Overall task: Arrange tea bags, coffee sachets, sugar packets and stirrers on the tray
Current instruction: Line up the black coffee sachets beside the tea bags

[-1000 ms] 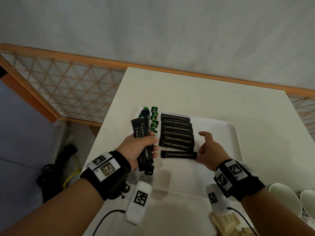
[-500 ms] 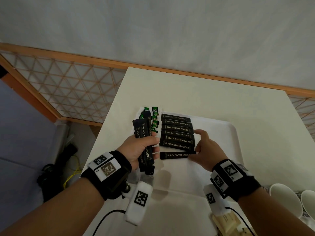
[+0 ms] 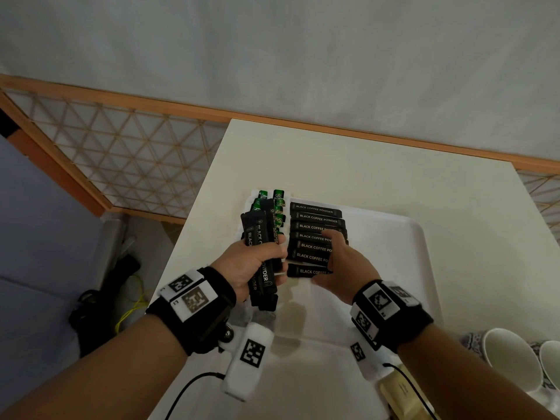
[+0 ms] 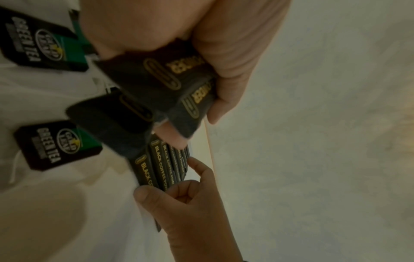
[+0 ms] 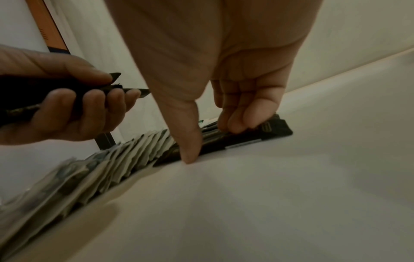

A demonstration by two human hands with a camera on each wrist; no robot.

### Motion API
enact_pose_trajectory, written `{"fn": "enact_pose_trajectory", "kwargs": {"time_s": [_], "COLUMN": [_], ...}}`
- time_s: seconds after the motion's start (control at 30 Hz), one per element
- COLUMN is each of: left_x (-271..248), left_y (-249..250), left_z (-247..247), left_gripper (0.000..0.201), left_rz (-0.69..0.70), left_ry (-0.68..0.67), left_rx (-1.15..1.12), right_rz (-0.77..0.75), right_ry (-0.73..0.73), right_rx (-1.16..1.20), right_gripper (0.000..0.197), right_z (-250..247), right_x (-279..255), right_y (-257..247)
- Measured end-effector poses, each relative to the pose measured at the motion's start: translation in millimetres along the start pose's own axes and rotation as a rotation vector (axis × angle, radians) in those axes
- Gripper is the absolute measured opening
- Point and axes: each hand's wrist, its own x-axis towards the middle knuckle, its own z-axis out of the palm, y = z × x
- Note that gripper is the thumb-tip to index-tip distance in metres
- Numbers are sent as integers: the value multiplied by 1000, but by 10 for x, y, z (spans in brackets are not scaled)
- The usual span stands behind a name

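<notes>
Bench: the white flat-topped bench (image 3: 348, 159) carries your white plastic tray (image 3: 403, 268).
Coffee row: seven black stick coffee sachets (image 3: 315, 221) lie crosswise on the tray, edge to edge, labels up.
Left hand: your left hand (image 3: 254, 265) grips a spare bundle of black coffee sticks (image 3: 257, 234), at least three, likely as supply.
Right hand: your right hand (image 3: 342, 265) brackets the row's near sachets between thumb and fingers, likely to close the gap.
Tea bags: green-and-black paper tea bags (image 3: 278, 196) sit left of the row. About six show.

We see a white table (image 3: 363, 165) against a plain pale wall (image 3: 272, 50), wooden rail (image 3: 121, 101), triangle-lattice screen (image 3: 136, 159) left, bluish floor (image 3: 36, 222), yellow cable (image 3: 130, 307). Dim light.
</notes>
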Motion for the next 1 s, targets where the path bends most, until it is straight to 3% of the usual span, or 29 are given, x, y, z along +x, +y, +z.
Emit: {"fn": "enact_pose_trajectory", "kwargs": {"time_s": [0.3, 0.37, 0.5, 0.6, 0.77, 0.9, 1.0], "left_x": [7, -4, -17, -29, -72, -130, -158], "left_y": [-36, -36, -54, -76, -95, -56, -31], "left_z": [0, 8, 12, 41, 68, 72, 71], "left_gripper": [25, 24, 22, 23, 21, 24, 34], "left_rz": [-6, -8, -34, -35, -38, -95, -153], "left_ry": [-30, -43, -54, -49, -55, -76, -97], "left_rx": [62, 85, 154, 199, 255, 206, 188], "right_rz": [-1, -19, -11, 17, -67, -10, -46], "right_ry": [51, 72, 114, 18, -86, -104, -104], "right_rx": [43, 96, 538, 855, 814, 1125, 1232], "right_gripper": [74, 66, 18, 21, 9, 10, 8], "right_z": [11, -3, -91, -194, -265, -289, -296], "right_x": [41, 42, 38, 12, -36, -60, -92], "right_y": [93, 89, -23, -177, -257, -195, -139]}}
